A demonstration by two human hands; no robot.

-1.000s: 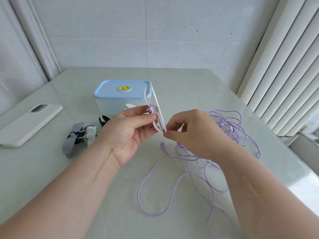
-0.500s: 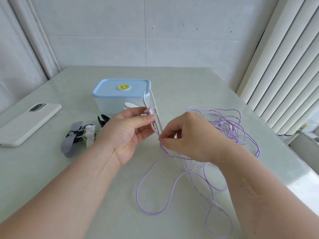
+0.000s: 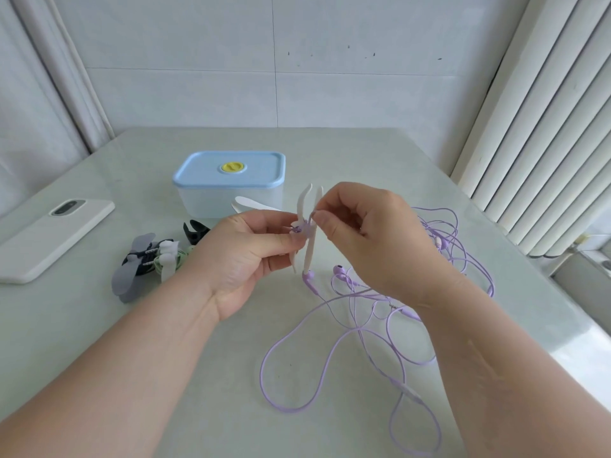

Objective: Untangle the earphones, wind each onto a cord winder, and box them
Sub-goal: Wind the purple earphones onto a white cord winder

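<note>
Step in hand, as I judge it: fix the start of the purple cable (image 3: 263, 371) on the white winder (image 3: 310, 251) and begin to wind.

The left hand (image 3: 251, 256) holds the winder upright above the surface (image 3: 330, 150), thumb and fingers pinched round its middle, where a purple piece sits in the notch. The right hand (image 3: 373, 239) pinches the thin cable just beside the upper prongs, fingers curled. One earbud (image 3: 308, 277) hangs at the lower tip of the winder; if it is clipped there I cannot tell. The rest of the cable lies loose on the surface, near & to the right, w/ a tangled heap (image 3: 458, 246) further right.

To do it well, I think:
- Hold the middle firmly so the winder does not turn.
- Draw the cable w/ light tension, because the wire is thin.
- Lay the turns side by side.
- Watch the heap, a knot there can catch & drag everything.

The box (image 3: 231, 171) w/ blue lid is closed, far left of the hands, so it needs opening later. Wound sets (image 3: 148, 259) lie at left, near a phone (image 3: 56, 239).
</note>
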